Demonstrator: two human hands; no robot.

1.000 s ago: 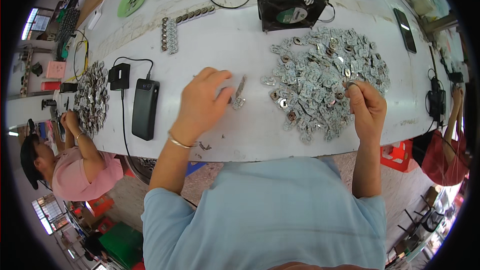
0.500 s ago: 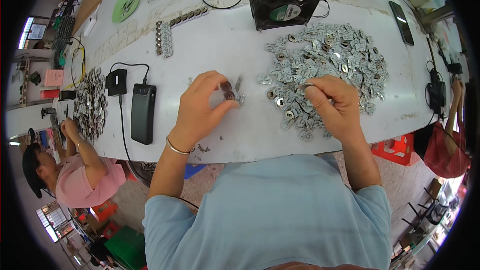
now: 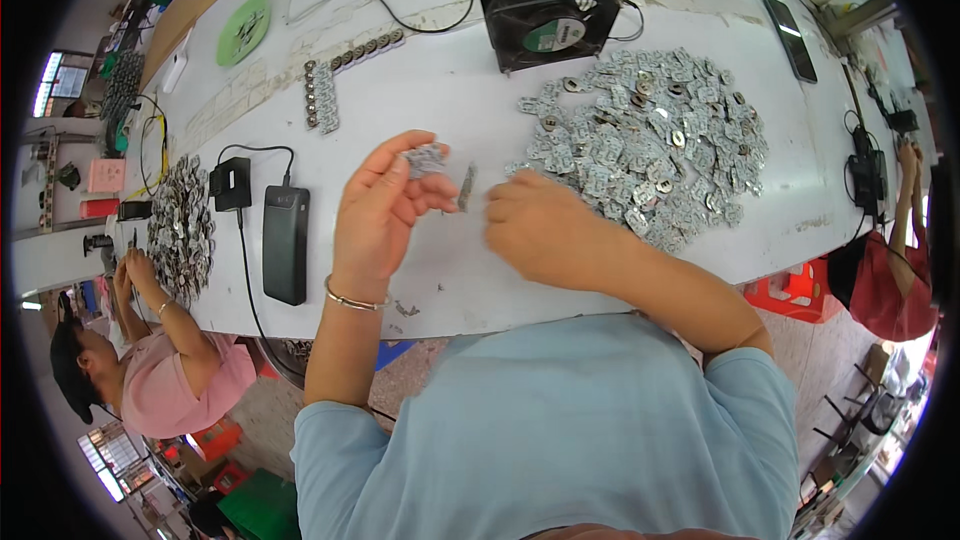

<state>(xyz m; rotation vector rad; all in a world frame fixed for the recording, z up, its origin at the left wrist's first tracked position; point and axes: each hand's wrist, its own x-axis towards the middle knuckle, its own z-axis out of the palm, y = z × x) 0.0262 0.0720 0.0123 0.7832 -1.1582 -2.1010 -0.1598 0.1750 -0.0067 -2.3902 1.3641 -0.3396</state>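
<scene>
My left hand (image 3: pixel 372 202), with a bracelet at the wrist, is raised above the table and closed on a short row of small silver metal parts (image 3: pixel 425 159). Just right of its fingertips a narrow grey strip of small pieces (image 3: pixel 467 186) shows; whether it touches them I cannot tell. My right hand (image 3: pixel 545 230) is near the left edge of a big heap of similar metal parts (image 3: pixel 650 140). Its fingers are curled together toward my left hand, and what they hold, if anything, is hidden.
Beyond the hands stands a black fan (image 3: pixel 548 20). Finished-looking rows of parts (image 3: pixel 322 98) lie to the left, near a green dish (image 3: pixel 244 30). A black power bank (image 3: pixel 286 245) with cables is left of my arm. A phone (image 3: pixel 790 38) lies far right. A co-worker (image 3: pixel 165 370) sits left beside another heap.
My left hand has turned over, so the silver side of its parts shows instead of brown round faces. My right hand has come left from above the heap, where it pinched a shiny part.
</scene>
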